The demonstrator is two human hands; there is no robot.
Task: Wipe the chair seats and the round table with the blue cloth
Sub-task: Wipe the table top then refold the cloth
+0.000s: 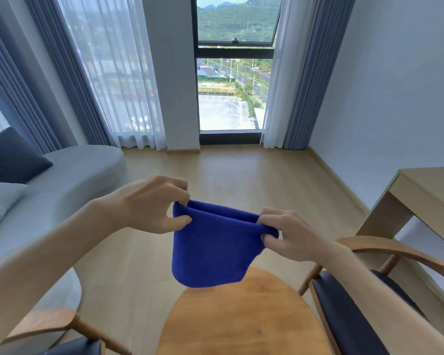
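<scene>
The room is bright, with a tall window (235, 73) between grey-blue curtains, a pale wooden floor (241, 172) and a grey sofa (69, 175) at the left. Below the person stands the round wooden table (241, 316), with a wooden chair with a dark seat cushion (356, 303) just beside it on the right and a second chair seat (69, 348) at the lower left.

The folded blue cloth (213, 249) hangs in the air above the far edge of the table, not touching it. I think it can slip or unfold, because only its top edge is held and the rest hangs free. Then it would fall on the table or the floor, and the fold is lost.

The left hand (149, 203) pinches the left top corner between thumb and curled fingers. The right hand (285, 234) pinches the right corner the same way. Both grips are closed tight on the fabric.
</scene>
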